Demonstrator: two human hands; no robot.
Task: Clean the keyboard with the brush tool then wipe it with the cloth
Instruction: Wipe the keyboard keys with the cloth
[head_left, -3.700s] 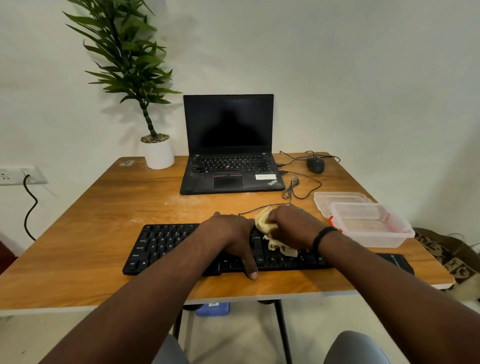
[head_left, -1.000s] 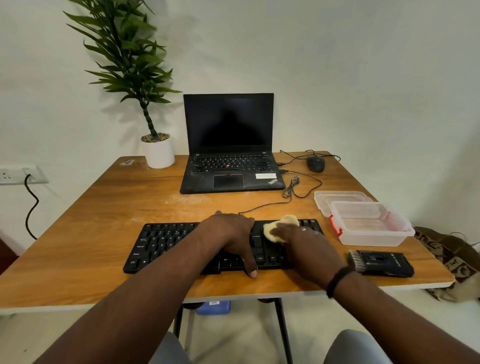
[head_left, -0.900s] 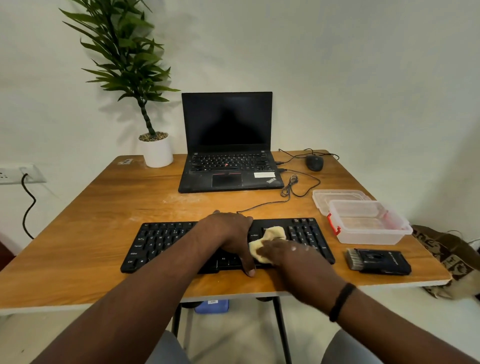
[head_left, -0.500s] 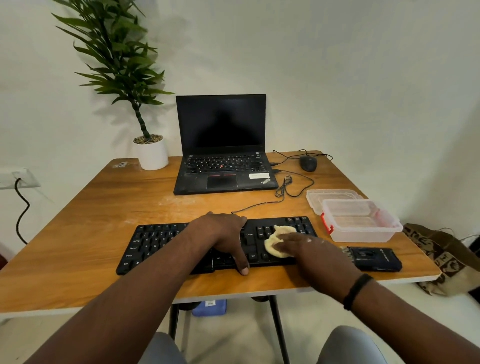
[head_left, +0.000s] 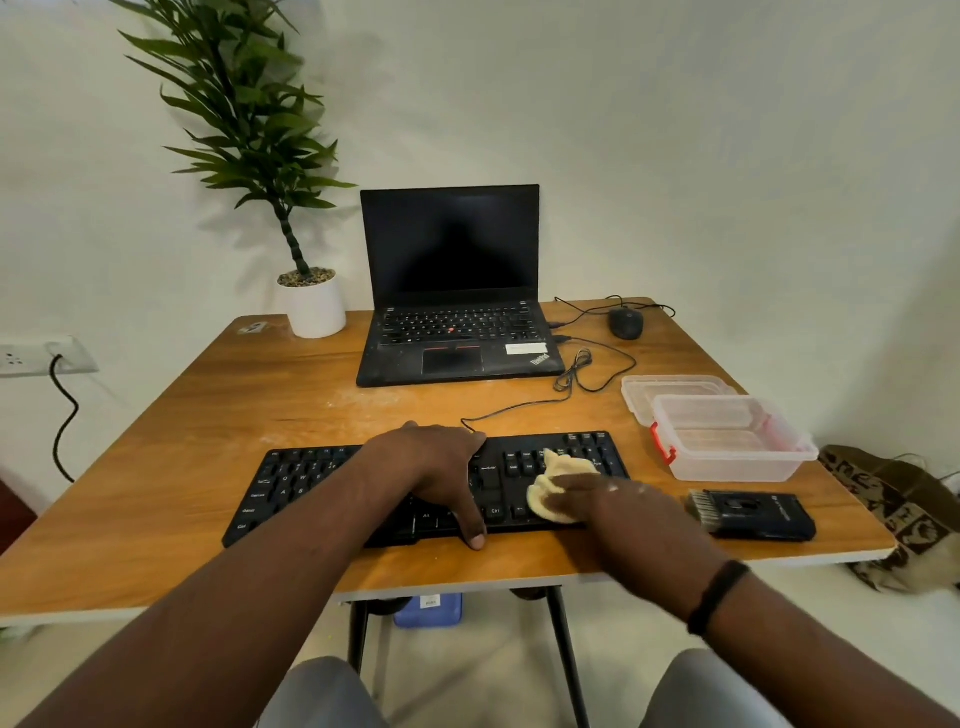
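Pressing the cloth (head_left: 560, 480) onto the keyboard (head_left: 322, 480), the right hand (head_left: 605, 501) keeps its fingers flat — the left hand (head_left: 441, 467), fingers spread, pins the keys.

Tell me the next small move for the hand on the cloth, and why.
Probably slide the right hand and the cloth right, over the keyboard's last keys. The cloth sits short of that end, the left hand steadies the middle, and the brush tool lies set aside.
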